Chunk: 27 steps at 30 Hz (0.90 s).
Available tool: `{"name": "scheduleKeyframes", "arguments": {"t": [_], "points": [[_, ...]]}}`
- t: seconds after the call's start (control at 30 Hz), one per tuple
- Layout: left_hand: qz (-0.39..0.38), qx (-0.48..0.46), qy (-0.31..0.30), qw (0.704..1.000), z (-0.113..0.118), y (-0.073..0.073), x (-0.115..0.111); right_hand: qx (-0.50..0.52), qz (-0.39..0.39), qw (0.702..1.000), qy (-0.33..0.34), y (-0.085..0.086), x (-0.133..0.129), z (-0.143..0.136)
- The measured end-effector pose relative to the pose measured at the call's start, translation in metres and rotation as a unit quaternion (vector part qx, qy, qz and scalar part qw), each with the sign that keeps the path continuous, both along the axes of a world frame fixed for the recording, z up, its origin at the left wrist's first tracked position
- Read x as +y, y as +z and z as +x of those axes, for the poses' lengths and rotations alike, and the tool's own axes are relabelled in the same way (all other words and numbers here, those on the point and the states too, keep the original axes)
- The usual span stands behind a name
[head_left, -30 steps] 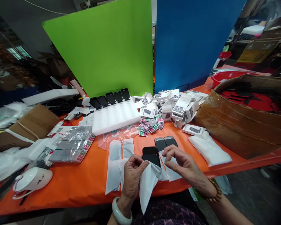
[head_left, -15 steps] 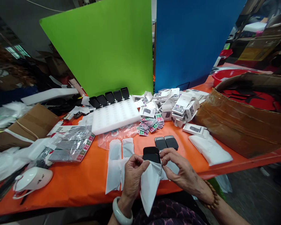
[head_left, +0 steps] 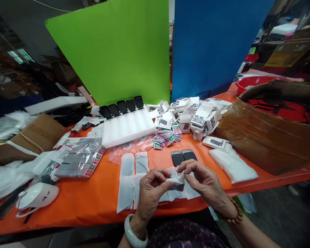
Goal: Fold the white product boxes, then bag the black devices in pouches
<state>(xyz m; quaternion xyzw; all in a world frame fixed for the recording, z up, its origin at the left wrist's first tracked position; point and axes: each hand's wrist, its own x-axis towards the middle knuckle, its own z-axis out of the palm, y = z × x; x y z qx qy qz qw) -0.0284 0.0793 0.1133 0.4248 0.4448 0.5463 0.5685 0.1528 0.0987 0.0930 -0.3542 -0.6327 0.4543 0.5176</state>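
Between my hands is a thin white pouch (head_left: 177, 182), folded or tilted towards me, with a dark shape showing through its front. My left hand (head_left: 155, 187) pinches its left side with thumb and fingers. My right hand (head_left: 205, 182) has thumb and forefinger closed on the right upper edge. The black device inside is mostly hidden. Below and left lie several filled white pouches (head_left: 126, 193) in rows. Just beyond my hands rest two flat black devices (head_left: 177, 158) with rounded corners.
A white foam tray (head_left: 129, 127) has several black devices (head_left: 122, 106) along its back edge. Right of it are a pile of small printed cards (head_left: 165, 138) and a heap of white boxes (head_left: 201, 113). A cardboard box (head_left: 263, 144) borders the right; a white mug (head_left: 38, 196) stands left.
The black device stood partly out of the pouch; now the pouch covers it. The pouch's hanging lower end has been brought up, and both hands keep their grip.
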Motion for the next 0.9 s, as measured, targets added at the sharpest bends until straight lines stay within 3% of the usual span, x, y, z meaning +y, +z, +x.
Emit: {"name": "scheduleKeyframes", "arguments": {"t": [0.1,0.27,0.47,0.6,0.7,0.8,0.9], "points": [[-0.006,-0.038,0.059,0.997,0.003,-0.004,0.002,0.002,-0.046,0.998,0.043,-0.006,0.002,-0.006],[-0.039,-0.059,0.135,0.988,-0.001,-0.014,0.008,-0.098,-0.055,0.986,0.121,-0.023,0.013,-0.025],[-0.060,-0.068,0.228,0.969,-0.025,-0.024,0.010,-0.049,-0.154,0.982,0.093,-0.055,0.070,-0.055],[-0.077,-0.063,0.233,0.967,-0.037,-0.030,0.005,-0.111,-0.146,0.983,0.017,-0.081,0.115,-0.071],[-0.085,-0.047,0.222,0.970,-0.038,-0.035,0.002,-0.143,-0.125,0.982,-0.002,-0.096,0.135,-0.082],[-0.097,-0.029,0.200,0.975,-0.036,-0.040,0.001,-0.172,-0.081,0.982,-0.017,-0.099,0.138,-0.086],[-0.106,-0.011,0.180,0.978,-0.033,-0.043,0.003,-0.193,-0.022,0.980,-0.039,-0.090,0.128,-0.075]]}}
